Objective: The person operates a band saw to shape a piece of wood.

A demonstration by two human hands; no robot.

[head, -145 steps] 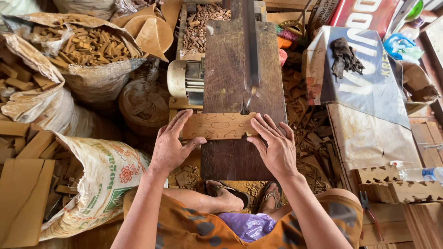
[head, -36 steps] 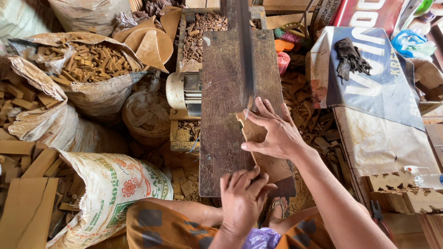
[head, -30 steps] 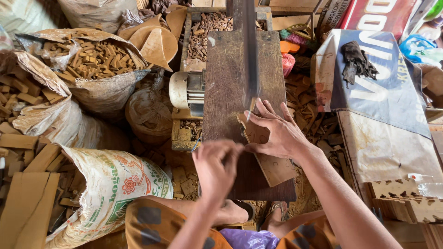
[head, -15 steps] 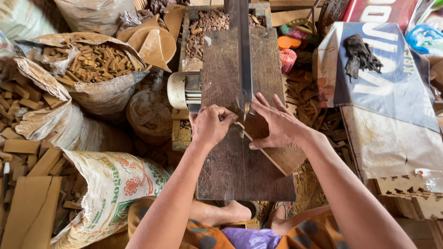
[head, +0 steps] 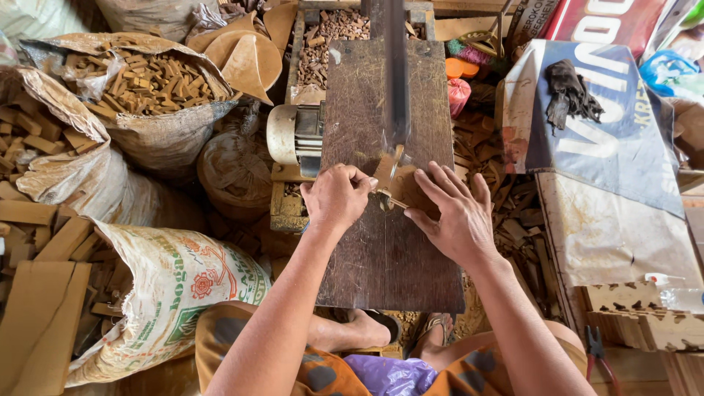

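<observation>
Both hands are on the dark wooden worktop (head: 385,257), right at the one upright saw blade (head: 397,81). One small wood piece (head: 411,192) lies at the blade's foot. The left hand (head: 336,198) is curled, its grip pinching the piece's near edge. The right hand (head: 453,214) lies flat, fingers spread, pressing it down. Three open sacks (head: 147,95) of wood offcuts stand at the left.
</observation>
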